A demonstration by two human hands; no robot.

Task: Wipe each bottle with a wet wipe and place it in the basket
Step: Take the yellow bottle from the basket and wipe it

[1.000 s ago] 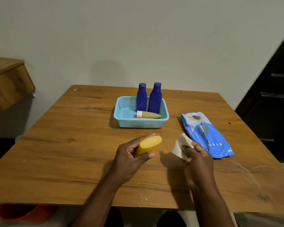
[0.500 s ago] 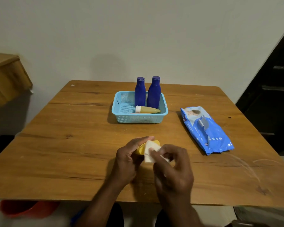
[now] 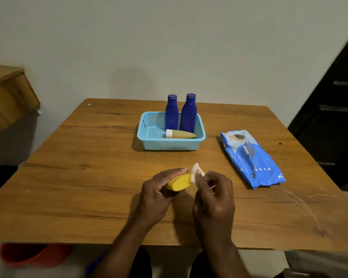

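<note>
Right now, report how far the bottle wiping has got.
Done: two blue bottles stand in the basket and a yellowish bottle lies there. In hand: left hand grips the yellow bottle; right hand presses the wet wipe to it. Left: basketing this one.

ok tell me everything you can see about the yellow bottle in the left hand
The yellow bottle looks like smooth opaque plastic, with a flattened oval end facing the camera. It lies roughly sideways, raised above the table near its front edge. The left hand grips it, fingers over the top, hiding much of it. The right hand presses a white wet wipe against its right end. No cap or label shows.
</note>
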